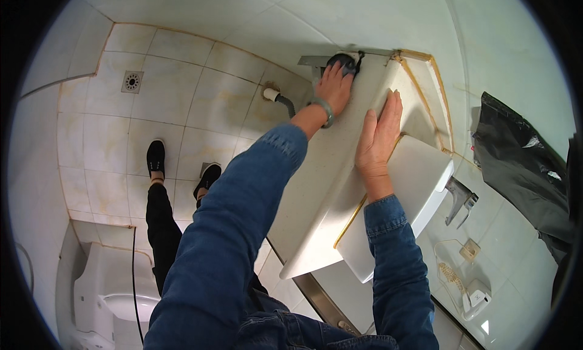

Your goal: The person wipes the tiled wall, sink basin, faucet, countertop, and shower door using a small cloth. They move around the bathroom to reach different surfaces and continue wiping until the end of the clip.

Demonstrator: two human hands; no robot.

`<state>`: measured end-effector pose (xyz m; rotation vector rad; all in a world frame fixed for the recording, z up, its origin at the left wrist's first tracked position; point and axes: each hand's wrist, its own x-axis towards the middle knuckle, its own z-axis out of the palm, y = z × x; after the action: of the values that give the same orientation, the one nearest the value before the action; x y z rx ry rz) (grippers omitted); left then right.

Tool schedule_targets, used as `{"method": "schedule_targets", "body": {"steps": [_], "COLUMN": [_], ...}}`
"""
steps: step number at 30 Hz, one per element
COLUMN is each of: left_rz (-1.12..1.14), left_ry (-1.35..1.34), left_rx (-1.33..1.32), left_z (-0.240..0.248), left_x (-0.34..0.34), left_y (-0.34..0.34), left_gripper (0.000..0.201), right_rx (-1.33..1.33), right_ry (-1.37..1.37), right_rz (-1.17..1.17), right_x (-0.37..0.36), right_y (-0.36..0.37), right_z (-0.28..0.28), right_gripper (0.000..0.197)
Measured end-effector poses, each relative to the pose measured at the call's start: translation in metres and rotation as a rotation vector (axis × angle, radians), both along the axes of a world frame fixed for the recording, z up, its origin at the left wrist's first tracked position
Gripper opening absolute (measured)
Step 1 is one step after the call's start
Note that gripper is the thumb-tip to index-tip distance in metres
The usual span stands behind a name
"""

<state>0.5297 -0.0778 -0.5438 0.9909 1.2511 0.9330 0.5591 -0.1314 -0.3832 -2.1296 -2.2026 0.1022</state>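
Note:
My left hand [333,90], with a bracelet at its wrist, reaches to the far end of the white vanity counter [316,195], where it meets the wall. Its fingers press over a dark, rounded pad [345,63], partly hidden under them; I cannot make out if it is a sponge or a bunched cloth. My right hand [381,134] lies flat, fingers stretched out, along the counter's edge beside the white washbasin [419,168]. Nothing shows in it. Yellowed sealant runs along the basin's rim and the back corner.
A metal bracket [313,61] juts out by the pad. Below are a grey drain hose [285,103] and floor drain [132,81]. A tap [460,201], a black plastic bag [516,162] and a white hair dryer [476,299] are at right; a toilet [115,283] stands lower left.

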Motion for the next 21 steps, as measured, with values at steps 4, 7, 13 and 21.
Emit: {"method": "schedule_targets", "body": {"steps": [4, 7, 13, 21], "left_rz": [-0.027, -0.204, -0.114, -0.126], "left_ry": [0.008, 0.084, 0.1, -0.109], "left_rx": [0.105, 0.231, 0.165, -0.103], "left_z": [0.009, 0.027, 0.017, 0.013], "left_x": [-0.006, -0.014, -0.003, -0.037], "left_y": [-0.043, -0.044, -0.004, -0.157], "left_gripper": [0.049, 0.054, 0.043, 0.054], "right_rx": [0.024, 0.038, 0.042, 0.04], "right_ry": [-0.007, -0.005, -0.002, 0.006], "right_rz": [0.027, 0.028, 0.039, 0.019], "right_x": [-0.002, -0.004, 0.001, -0.002], "right_y": [0.003, 0.005, 0.003, 0.002], "right_z": [0.0, 0.001, -0.002, 0.0], "right_gripper": [0.062, 0.064, 0.064, 0.06]}}
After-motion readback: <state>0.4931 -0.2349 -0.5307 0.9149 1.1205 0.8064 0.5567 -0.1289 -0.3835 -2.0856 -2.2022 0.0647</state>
